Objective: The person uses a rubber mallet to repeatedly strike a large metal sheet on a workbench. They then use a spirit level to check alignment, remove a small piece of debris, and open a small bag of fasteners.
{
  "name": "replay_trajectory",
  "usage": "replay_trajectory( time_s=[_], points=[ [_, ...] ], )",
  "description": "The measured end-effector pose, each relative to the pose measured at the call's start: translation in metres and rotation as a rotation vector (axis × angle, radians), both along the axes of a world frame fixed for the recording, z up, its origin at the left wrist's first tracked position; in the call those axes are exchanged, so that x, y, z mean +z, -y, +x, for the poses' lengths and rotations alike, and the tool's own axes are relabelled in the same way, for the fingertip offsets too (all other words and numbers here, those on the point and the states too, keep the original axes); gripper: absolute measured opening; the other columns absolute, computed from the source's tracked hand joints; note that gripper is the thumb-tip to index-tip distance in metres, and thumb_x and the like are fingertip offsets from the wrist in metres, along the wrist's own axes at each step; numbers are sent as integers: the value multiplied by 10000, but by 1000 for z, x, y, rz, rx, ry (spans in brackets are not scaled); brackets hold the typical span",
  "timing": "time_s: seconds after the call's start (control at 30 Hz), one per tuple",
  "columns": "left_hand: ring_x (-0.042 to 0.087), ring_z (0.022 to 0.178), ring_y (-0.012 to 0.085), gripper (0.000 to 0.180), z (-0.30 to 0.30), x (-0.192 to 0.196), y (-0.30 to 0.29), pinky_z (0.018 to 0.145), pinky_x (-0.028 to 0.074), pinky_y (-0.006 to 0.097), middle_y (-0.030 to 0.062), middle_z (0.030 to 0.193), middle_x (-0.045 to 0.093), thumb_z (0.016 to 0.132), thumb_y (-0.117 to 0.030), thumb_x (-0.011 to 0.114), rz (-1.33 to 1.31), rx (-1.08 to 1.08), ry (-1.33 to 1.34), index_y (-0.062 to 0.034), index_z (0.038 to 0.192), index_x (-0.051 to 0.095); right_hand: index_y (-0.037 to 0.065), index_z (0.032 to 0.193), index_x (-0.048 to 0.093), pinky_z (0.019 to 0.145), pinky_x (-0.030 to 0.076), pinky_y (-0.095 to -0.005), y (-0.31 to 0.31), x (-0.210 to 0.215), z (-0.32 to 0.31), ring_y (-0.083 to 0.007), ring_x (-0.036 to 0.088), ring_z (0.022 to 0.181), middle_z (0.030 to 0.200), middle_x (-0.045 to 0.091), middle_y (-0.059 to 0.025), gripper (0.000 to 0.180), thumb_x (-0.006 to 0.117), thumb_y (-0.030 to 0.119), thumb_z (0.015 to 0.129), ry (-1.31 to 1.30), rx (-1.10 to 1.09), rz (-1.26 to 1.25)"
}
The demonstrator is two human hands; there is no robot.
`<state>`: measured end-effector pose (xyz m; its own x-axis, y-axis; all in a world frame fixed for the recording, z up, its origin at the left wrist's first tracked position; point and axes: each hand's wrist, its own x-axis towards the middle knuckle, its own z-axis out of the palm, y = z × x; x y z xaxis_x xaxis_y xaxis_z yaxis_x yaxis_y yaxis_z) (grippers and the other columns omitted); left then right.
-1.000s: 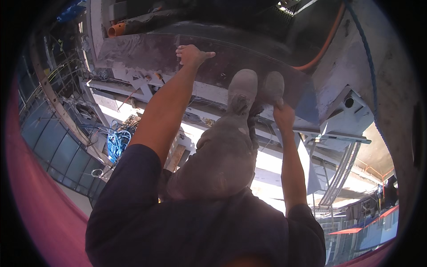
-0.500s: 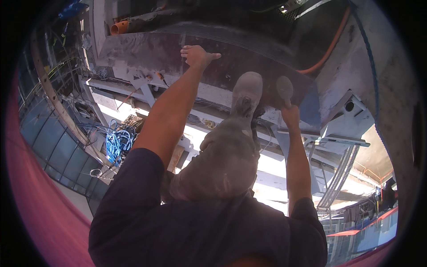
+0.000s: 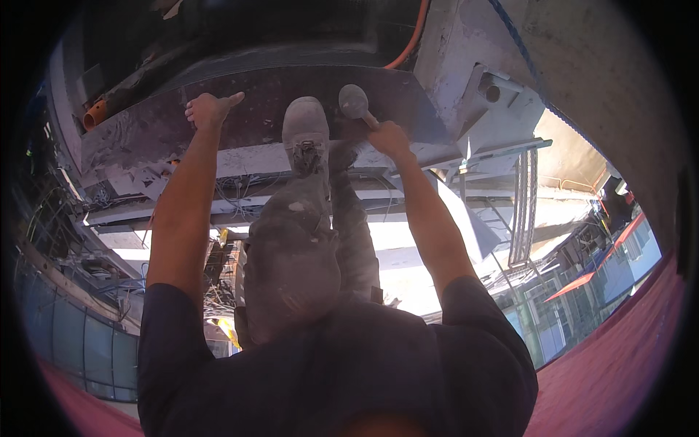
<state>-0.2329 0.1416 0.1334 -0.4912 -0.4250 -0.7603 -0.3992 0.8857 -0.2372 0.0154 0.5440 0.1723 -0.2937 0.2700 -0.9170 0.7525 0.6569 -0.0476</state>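
Note:
My left hand (image 3: 207, 110) is at the dark, dusty board (image 3: 251, 127), thumb stretched out to the right and fingers apart, holding nothing. Whether its palm rests on the board I cannot tell. My right hand (image 3: 392, 139) is closed round the short handle of a grey round-headed tool (image 3: 354, 101); its exact kind is unclear. That head lies over the board's right part, just right of my dusty boot (image 3: 305, 119), which is on the board between my hands.
Beyond the board lies a dark recess with an orange pipe end (image 3: 95, 115) and an orange hose (image 3: 412, 38). A pale metal bracket (image 3: 499, 102) and blue rope (image 3: 526, 51) are at right. Bright gaps and a ladder-like metal frame (image 3: 523, 207) show below.
The view has swung right, so hands, boot and board appear further left. The tool's head now points up-left from my right hand and sits nearer the boot. My left hand stays open.

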Motion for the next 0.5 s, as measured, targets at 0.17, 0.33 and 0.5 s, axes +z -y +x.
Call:
replay_trajectory(
  time_s=[0.17,0.33,0.5],
  points=[
    [235,1623,627,1620,19,0,-1,1302,372,579,511,1701,201,693,-684,1001,57,28,-219,264,1646,96,6,1169,774,948,556,-590,11,19,5,-528,745,1110,1052,787,-311,608,655,579,1008,-287,-143,-171],
    [184,1638,627,1574,35,-19,3,1326,352,551,521,1679,239,708,-663,996,72,-67,-376,299,1611,138,-38,1249,721,859,555,-510,21,48,-5,-472,769,955,943,772,-270,687,586,617,1088,-418,-121,-172],
    [277,1602,639,1563,4,20,-15,1312,368,557,520,1658,294,713,-684,980,66,-70,-161,314,1596,164,-26,1121,695,805,554,-563,30,49,9,-537,748,945,891,745,-300,592,614,559,1090,-758,-199,-342]
  ],
)
